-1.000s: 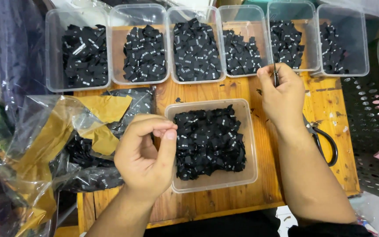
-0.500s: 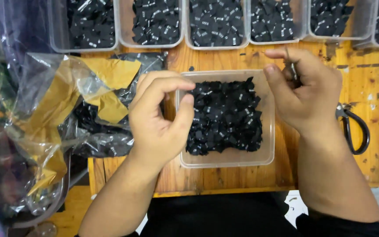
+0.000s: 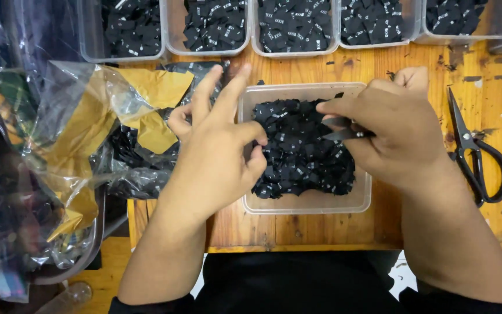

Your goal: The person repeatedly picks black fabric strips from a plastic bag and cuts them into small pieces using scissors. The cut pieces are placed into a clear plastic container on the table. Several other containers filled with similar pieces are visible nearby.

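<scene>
A clear plastic tub [image 3: 308, 204] stands on the wooden table [image 3: 437, 229] in front of me, holding a pile of small black fabric labels [image 3: 303, 160]. My left hand [image 3: 216, 154] rests over the tub's left wall, index and middle fingers stretched out, thumb and a lower finger pinching a label at the pile's edge. My right hand [image 3: 396, 131] hovers over the tub's right side, gripping a small metal tweezer-like tool [image 3: 344, 129] whose tips point left across the pile.
Several clear tubs [image 3: 294, 53] of black labels line the table's far edge. Black scissors [image 3: 474, 160] lie to the right. Crumpled clear and yellow plastic bags [image 3: 94, 128], one with more black labels [image 3: 129, 171], crowd the left.
The view has tilted down and closer. My right hand came down from the far tubs to the near tub with the metal tool. My left hand reached into the tub's left edge.
</scene>
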